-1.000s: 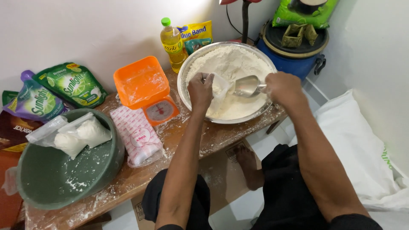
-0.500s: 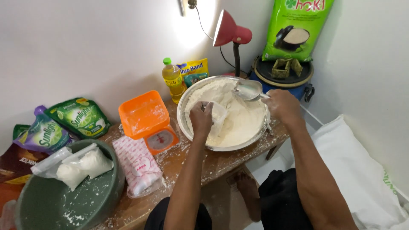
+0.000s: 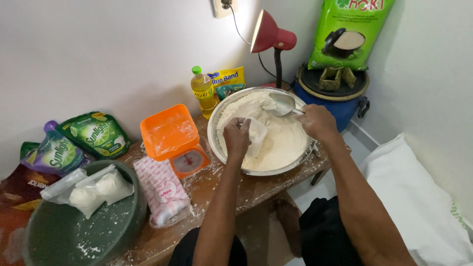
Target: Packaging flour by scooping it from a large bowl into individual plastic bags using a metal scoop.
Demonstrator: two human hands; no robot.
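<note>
The fingers of the left hand (image 3: 237, 138) are closed on the mouth of a small clear plastic bag (image 3: 256, 137), which is held open just above the flour (image 3: 281, 143) in the wide metal basin (image 3: 217, 148); the bag is already partly white inside. The fingers of the right hand (image 3: 318, 123) are wrapped around the handle of a metal scoop (image 3: 282, 104), whose bowl rests at the far side of the flour heap and appears loaded. By the look of it, filling is under way and well short of done: two filled and closed bags of flour (image 3: 91, 189) are seen lying on the rim of the green basin (image 3: 74, 236) at the near left, one bag is being filled, and a deep heap is left in the metal basin. Between the two basins one orange kitchen scale (image 3: 173, 135) with its tray is stood, and beside it one pink-printed pack (image 3: 162, 189), possibly of spare bags, is laid on the flour-dusted wooden table (image 3: 256, 189). Behind the metal basin one bottle of yellow oil (image 3: 203, 93) and one yellow sachet (image 3: 227, 81) are placed against the wall, with one red lamp (image 3: 271, 37) above. At the left two soap pouches are counted, one green (image 3: 96, 134) and one purple (image 3: 55, 152). At the far right one green sack (image 3: 347, 32) is propped on one blue lidded bin (image 3: 340, 101).
</note>
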